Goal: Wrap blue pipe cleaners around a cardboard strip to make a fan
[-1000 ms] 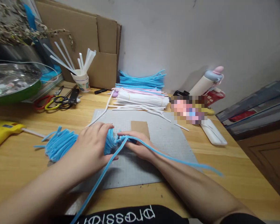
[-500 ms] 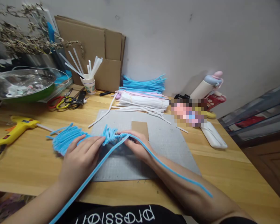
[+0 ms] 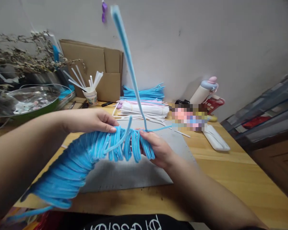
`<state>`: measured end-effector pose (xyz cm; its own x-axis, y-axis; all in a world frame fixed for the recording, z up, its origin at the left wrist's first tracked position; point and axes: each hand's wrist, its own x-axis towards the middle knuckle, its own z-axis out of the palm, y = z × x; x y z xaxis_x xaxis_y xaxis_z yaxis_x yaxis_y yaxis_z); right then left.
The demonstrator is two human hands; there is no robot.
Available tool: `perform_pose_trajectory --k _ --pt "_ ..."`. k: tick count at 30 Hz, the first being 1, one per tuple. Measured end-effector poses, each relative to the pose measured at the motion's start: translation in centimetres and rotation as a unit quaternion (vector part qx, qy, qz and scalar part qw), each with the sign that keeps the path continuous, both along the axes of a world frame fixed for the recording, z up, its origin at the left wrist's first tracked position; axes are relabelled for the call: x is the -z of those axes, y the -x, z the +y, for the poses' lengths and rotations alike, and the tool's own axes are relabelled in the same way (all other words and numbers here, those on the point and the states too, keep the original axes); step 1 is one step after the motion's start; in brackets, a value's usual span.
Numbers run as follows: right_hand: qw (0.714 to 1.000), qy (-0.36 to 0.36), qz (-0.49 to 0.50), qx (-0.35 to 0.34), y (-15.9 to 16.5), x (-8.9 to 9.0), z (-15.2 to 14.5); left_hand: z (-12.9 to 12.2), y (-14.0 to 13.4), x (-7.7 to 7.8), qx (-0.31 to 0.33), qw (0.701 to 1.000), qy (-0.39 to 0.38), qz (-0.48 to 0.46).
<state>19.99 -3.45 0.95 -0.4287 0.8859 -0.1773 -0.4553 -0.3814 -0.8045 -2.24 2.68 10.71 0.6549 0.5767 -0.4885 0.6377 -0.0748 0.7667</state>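
A thick coil of blue pipe cleaners (image 3: 69,166) stretches between my hands, raised over the grey cutting mat (image 3: 124,179). Its densely wound part hangs toward the lower left, while the loops near my right hand are looser. My left hand (image 3: 98,119) grips the coil's upper edge with thumb and fingers. At the right end, my right hand (image 3: 156,145) pinches the last loops, its thumb on top. From there a long loose blue stem (image 3: 129,60) sticks up, and a thinner end points right. Another short end curves up from the middle loops.
Bundles of blue (image 3: 144,92) and white pipe cleaners (image 3: 144,110) lie behind the mat. At the left stand a bowl (image 3: 48,107), a paper cup (image 3: 90,95) of glue sticks and cardboard (image 3: 86,60). A bottle (image 3: 201,91) and a white object (image 3: 216,138) are on the right.
The blue coil has been lifted and turned, its dense part swinging toward me. My left arm now passes above it, and the long stem that hung toward me now points up.
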Motion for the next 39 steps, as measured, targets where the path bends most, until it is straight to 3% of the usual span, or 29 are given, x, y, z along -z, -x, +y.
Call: perform_pose_trajectory --k 2,4,6,9,12,14,17,21,24,26,30,33,36,39 --pt "1.000 0.021 -0.005 -0.002 -0.6 0.5 0.2 1.2 -0.4 2.6 0.013 0.997 0.067 -0.022" --pt "0.999 0.039 -0.025 0.005 -1.0 1.6 0.3 2.0 -0.7 5.3 0.025 0.996 0.080 -0.033" --pt "0.998 0.055 -0.040 0.015 -1.2 3.1 0.5 2.3 -1.1 7.5 0.021 1.000 0.013 0.005" --pt "0.996 0.070 -0.041 0.047 -1.1 5.1 0.6 1.9 -2.5 9.2 -0.037 0.991 -0.115 0.054" --pt "0.994 0.071 -0.047 0.068 -1.0 6.3 0.5 0.3 -4.5 10.3 -0.097 0.975 -0.191 0.057" --pt "0.993 0.072 -0.049 0.080 -0.9 6.7 0.5 -0.9 -5.5 11.0 -0.104 0.960 -0.252 0.062" --pt "0.992 0.084 -0.032 0.092 -0.9 6.9 0.5 -1.9 -5.0 11.4 -0.058 0.934 -0.338 0.102" --pt "0.991 0.100 -0.027 0.079 -0.9 7.0 0.5 -2.6 -1.0 10.2 0.039 0.886 -0.428 0.172" --pt "0.988 0.111 -0.040 0.096 -0.9 7.0 0.4 -5.0 1.4 9.8 0.036 0.804 -0.544 0.238" --pt "0.986 0.122 -0.039 0.105 -0.8 7.0 0.3 -7.5 1.8 10.9 0.010 0.764 -0.591 0.258" --pt "0.986 0.129 -0.018 0.107 -0.7 6.8 0.3 -11.0 2.0 15.1 0.031 0.756 -0.619 0.212" --pt "0.988 0.124 -0.013 0.092 -0.8 6.6 0.2 -10.4 3.6 17.0 0.068 0.759 -0.621 0.183" --pt "0.989 0.122 -0.018 0.085 -1.0 6.3 0.3 -8.7 5.4 16.5 0.076 0.775 -0.601 0.181" --pt "0.990 0.126 -0.025 0.062 -1.1 6.0 0.3 -7.6 4.7 14.1 0.020 0.809 -0.567 0.152"
